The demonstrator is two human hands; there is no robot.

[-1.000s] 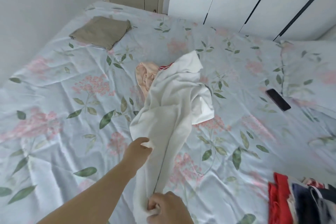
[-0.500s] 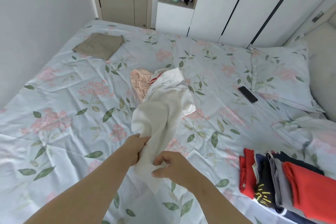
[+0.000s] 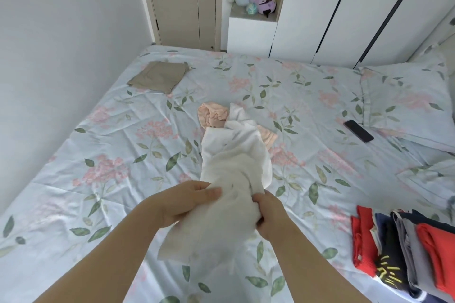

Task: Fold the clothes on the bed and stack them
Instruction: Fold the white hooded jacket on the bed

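Both hands, left (image 3: 183,200) & right (image 3: 270,214), grip the crumpled white cotton garment (image 3: 234,170), unfolded; peach garment (image 3: 213,115) waits; folded stack of red, navy & grey clothes (image 3: 403,251) done.

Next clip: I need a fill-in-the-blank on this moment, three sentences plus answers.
The left hand and right hand both grip the bunched garment, which is ___.
Beside the floral pillow lies a black ___.
The folded khaki garment lies far off on the person's ___.
Missing: white; phone; left.
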